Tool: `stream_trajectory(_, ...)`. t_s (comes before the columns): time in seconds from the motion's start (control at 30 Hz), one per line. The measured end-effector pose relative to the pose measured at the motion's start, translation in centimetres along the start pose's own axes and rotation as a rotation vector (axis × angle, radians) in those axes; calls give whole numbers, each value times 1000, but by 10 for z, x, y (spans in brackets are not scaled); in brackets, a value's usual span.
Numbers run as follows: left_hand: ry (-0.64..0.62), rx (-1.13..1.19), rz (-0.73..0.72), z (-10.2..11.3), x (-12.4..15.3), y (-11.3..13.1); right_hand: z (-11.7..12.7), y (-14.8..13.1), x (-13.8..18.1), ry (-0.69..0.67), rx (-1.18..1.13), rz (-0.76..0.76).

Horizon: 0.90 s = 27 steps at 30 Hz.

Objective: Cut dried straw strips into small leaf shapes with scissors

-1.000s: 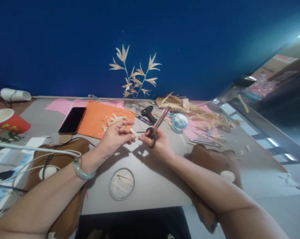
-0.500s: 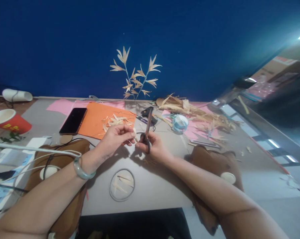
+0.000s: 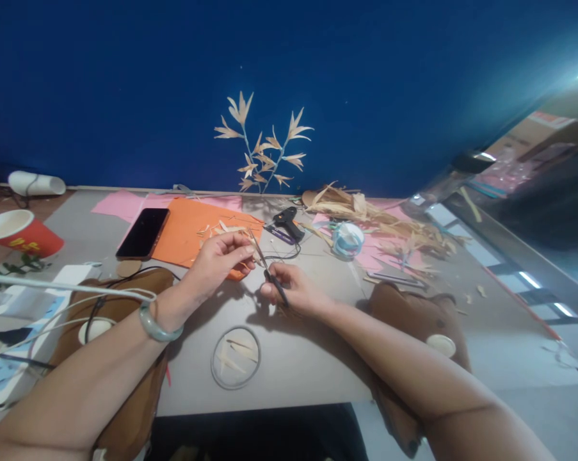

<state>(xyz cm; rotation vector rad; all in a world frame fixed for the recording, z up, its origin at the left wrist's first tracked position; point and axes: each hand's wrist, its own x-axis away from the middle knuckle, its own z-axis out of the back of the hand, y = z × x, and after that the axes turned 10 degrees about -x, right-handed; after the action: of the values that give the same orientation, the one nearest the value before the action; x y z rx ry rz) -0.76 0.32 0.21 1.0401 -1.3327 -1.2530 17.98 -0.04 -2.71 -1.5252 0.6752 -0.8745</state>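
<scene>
My right hand [image 3: 291, 289] is closed on the handles of dark scissors [image 3: 260, 251], whose blades point up and to the left. The blades lie close by the fingertips of my left hand [image 3: 226, 259], which pinch a small piece of pale dried husk [image 3: 256, 256], mostly hidden by the fingers. Behind my left hand, cut husk pieces [image 3: 228, 228] lie on an orange sheet [image 3: 183, 224]. Nearer to me, a grey ring [image 3: 212, 358] lies on the table around several husk strips [image 3: 243, 349].
A branch of husk flowers [image 3: 269, 153] stands before the blue wall. Behind the hands lie a black glue gun [image 3: 289, 222], a tape roll [image 3: 349, 240] and a husk heap [image 3: 341, 203]. At left are a phone [image 3: 143, 232], a red paper cup [image 3: 27, 234] and a power strip [image 3: 39, 333].
The scissors have swung from nearly upright to leaning left, with their blades now at my left fingertips. My right hand has turned with them; my left hand has hardly moved.
</scene>
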Motion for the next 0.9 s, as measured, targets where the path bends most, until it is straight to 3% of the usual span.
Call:
stream_trajectory(0.67, 21, -9, 6, 1, -1, -2, -2, 5, -2, 34, -102, -48)
stream_trajectory(0.9, 13, 8, 21, 1, -1, -3, -2, 1, -3, 108, -77, -8)
